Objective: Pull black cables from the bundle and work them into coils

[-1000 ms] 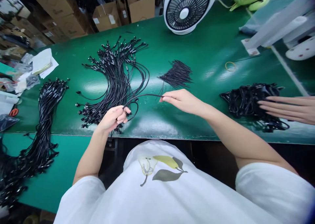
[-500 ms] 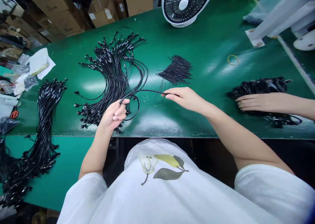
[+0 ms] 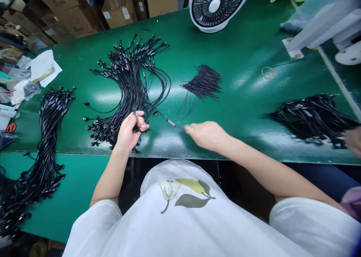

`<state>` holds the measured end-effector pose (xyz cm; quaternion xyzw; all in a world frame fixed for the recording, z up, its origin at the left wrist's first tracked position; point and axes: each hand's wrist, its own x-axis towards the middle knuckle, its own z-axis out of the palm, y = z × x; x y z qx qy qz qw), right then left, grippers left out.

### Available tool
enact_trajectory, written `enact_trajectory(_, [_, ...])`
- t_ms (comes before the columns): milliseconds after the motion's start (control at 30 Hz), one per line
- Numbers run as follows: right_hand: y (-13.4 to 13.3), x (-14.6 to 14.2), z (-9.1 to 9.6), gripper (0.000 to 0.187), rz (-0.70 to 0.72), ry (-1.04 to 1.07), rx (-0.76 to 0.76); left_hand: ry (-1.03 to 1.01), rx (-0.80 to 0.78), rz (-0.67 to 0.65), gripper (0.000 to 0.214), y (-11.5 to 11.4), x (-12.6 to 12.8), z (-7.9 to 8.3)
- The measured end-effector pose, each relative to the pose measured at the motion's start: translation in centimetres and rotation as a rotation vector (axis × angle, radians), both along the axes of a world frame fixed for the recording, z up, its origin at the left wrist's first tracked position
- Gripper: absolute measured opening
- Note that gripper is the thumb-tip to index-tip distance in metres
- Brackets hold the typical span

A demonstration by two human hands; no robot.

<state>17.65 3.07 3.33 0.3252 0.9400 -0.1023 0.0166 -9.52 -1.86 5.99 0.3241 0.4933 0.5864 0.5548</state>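
Note:
My left hand [image 3: 130,130] is closed round a coiled black cable at the near end of a fanned pile of black cables [image 3: 129,76] on the green table [image 3: 239,53]. My right hand [image 3: 207,134] pinches the free end of the same cable [image 3: 172,123], which stretches taut between the two hands just above the table. A small heap of thin black ties [image 3: 203,82] lies beyond my right hand.
A second pile of black cables [image 3: 49,136] hangs over the table's left edge. A dark bundle of coiled cables [image 3: 310,114] lies at the right, with another person's hand [image 3: 354,140] beside it. A white fan [image 3: 217,5], cardboard boxes [image 3: 118,10] and a rubber band [image 3: 267,72] are farther off.
The cable's wide loop has been drawn in to my left hand. My right hand moved nearer to me with the cable end. The other person's hand withdrew from the right bundle.

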Motion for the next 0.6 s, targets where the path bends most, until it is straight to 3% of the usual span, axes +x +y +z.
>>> enact_trajectory(100, [-1.2, -2.2, 2.2, 0.03, 0.243, 0.008, -0.174, 0.279, 0.068, -0.173, 0.035, -0.2, 2.5, -1.6])
enact_trajectory(233, [0.2, -3.1, 4.1, 0.03, 0.115, 0.334, -0.215, 0.562, 0.042, -0.471, 0.034, -1.3, 3.5, -1.9])
enact_trajectory(300, [1.0, -3.1, 3.5, 0.029, -0.017, 0.588, -0.288, 0.459, 0.015, -0.531, 0.034, -1.6, 3.4, -1.7])
enact_trajectory(367, [1.1, -3.6, 1.7, 0.036, -0.149, 0.834, -0.411, 0.246, -0.005, -0.512, 0.035, -1.7, 3.7, -1.6])
enact_trajectory(500, [-0.9, -5.5, -2.2, 0.043, -0.335, 1.167, -0.955, -0.04, -0.059, -0.39, 0.039, -2.0, 5.4, -2.4])
enact_trajectory(600, [-2.5, -6.4, -2.7, 0.044, -0.509, 1.463, -1.282, -0.073, -0.067, -0.344, 0.044, -2.9, 6.9, -3.6])
